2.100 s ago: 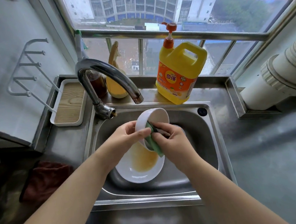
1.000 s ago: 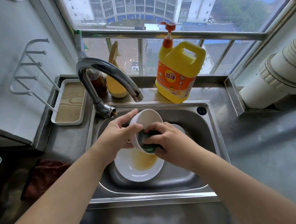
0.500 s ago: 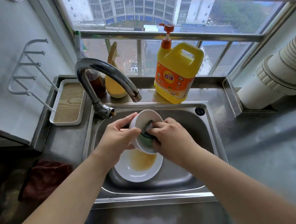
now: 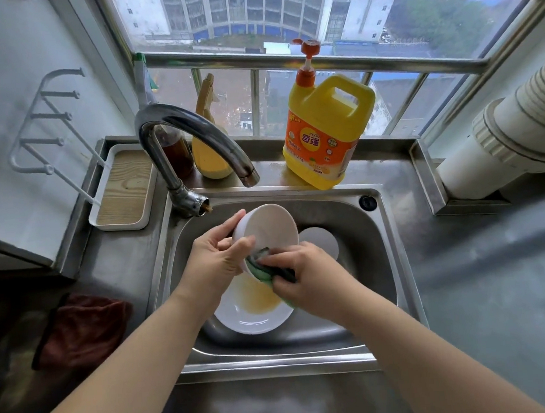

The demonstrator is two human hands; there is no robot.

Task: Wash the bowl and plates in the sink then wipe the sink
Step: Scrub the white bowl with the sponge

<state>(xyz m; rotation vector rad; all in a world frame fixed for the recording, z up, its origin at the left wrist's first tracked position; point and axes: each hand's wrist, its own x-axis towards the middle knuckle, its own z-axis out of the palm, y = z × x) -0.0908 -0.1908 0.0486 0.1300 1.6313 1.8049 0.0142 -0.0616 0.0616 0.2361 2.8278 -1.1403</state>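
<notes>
Head view: bowl (image 4: 268, 227), white, tilted above the sink (image 4: 376, 231), gripped at its rim by left hand (image 4: 218, 258). Right hand (image 4: 308, 276) clutches green sponge (image 4: 261, 268) against bowl's near edge. Beneath: plate (image 4: 251, 314) holding yellow residue; second plate (image 4: 320, 240) behind. Tap (image 4: 195, 134) overhead; yellow detergent jug (image 4: 327, 131) on ledge.

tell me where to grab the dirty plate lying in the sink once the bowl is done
Probably by its near rim, coming from the front edge of the sink. The plate lies flat on the basin floor with orange residue across its centre, and its clean near rim is bare. Both hands and the bowl block its far side.
</notes>
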